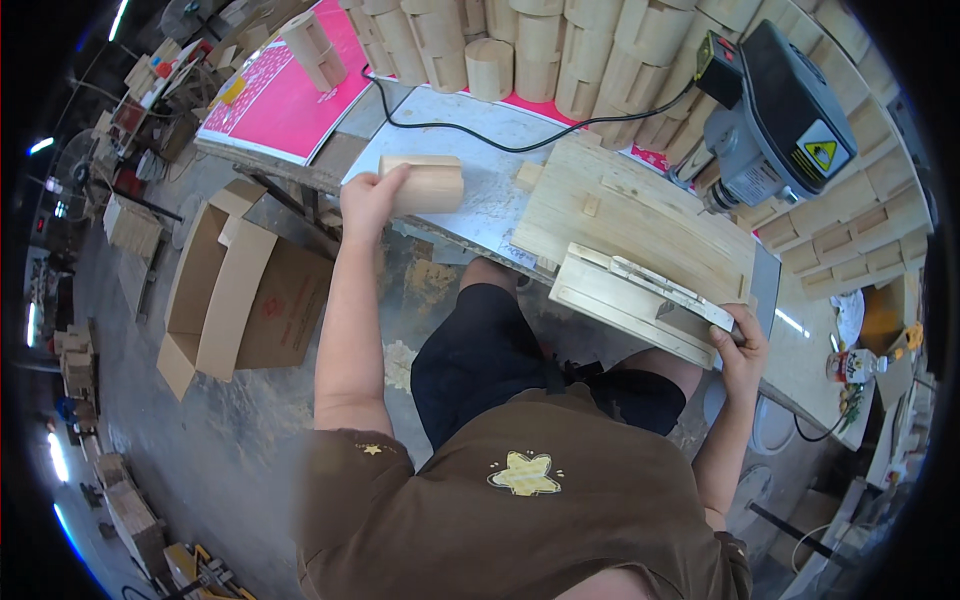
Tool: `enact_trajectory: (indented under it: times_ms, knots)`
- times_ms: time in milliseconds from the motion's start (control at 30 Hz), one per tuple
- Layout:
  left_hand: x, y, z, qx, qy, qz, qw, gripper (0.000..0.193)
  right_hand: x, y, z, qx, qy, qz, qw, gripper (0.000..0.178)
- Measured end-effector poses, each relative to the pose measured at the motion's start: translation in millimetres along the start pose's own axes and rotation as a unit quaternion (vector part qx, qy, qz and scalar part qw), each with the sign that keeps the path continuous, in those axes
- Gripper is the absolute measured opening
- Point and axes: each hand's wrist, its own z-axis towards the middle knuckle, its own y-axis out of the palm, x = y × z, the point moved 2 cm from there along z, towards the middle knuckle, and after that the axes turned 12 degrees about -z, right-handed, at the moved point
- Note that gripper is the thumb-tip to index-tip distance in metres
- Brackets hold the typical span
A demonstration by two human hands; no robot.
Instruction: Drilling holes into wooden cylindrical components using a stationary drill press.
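Observation:
My left hand (368, 204) is closed on a pale wooden cylinder (432, 186), which lies on its side over the front edge of the white board (470, 130). The thumb presses on its upper side. To the right, my right hand (740, 348) grips the near right end of a long, pale flat bar (668, 287) on a wooden jig (610, 305). Its thumb and fingers wrap round that end. The jig sits at the front of a larger wooden base board (625, 205). Above that base's right side hangs a drill press (775, 110), its chuck (718, 198) pointing down.
Stacked wooden cylinders (540, 55) line the back of the bench. A black cable (520, 148) crosses the white board to the drill press. Pink sheets (290, 95) lie at the far left. An open cardboard box (270, 300) stands on the floor; a plastic bottle (855, 366) is at the right.

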Motion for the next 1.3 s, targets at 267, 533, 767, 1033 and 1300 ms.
enact_trajectory:
  times_ms: [267,533,767,1033,1300]
  knots:
    - [63,24,-66,-0.093,-0.214,-0.438,0.868,0.031,-36,-11,13,0.028,0.036,0.093,0.995,0.02]
    - [106,44,-103,-0.26,-0.084,-0.383,0.882,0.027,-52,-21,19,0.021,-0.038,0.108,0.993,0.021]
    - [108,67,-118,-0.281,-0.06,-0.394,0.873,0.026,-10,-24,7,0.02,-0.031,0.138,0.99,0.023]
    - [102,117,-148,-0.38,-0.095,-0.358,0.848,0.033,4,4,3,-0.025,0.026,0.189,0.981,0.022]
    - [87,169,-158,-0.427,0.112,-0.155,0.884,0.05,46,8,13,0.025,0.019,-0.022,0.999,0.025]
